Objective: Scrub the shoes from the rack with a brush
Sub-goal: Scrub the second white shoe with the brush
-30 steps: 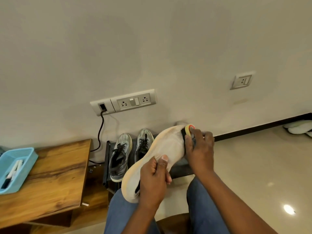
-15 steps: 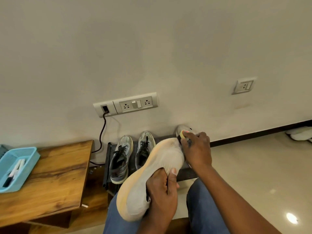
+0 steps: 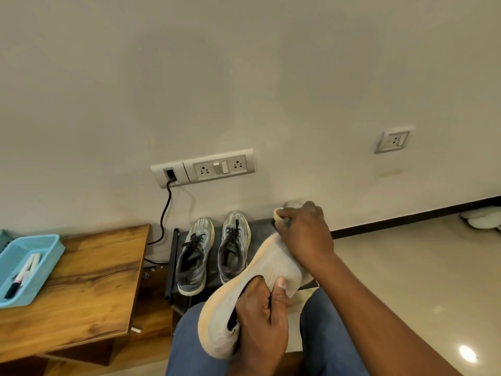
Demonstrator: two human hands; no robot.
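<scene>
Scrub in progress, lower centre: left hand (image 3: 260, 316) fingers curled gripping pale shoe (image 3: 257, 272) over lap, right hand (image 3: 305, 232) fingers pinching brush (image 3: 278, 213) at toe; grey pair (image 3: 211, 251) on rack (image 3: 173, 264) apparently untouched

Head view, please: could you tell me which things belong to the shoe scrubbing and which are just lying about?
In use: pale shoe, left hand, brush, right hand, grey shoes on the rack.

Lying about: blue basket, wooden table, black cable.
</scene>
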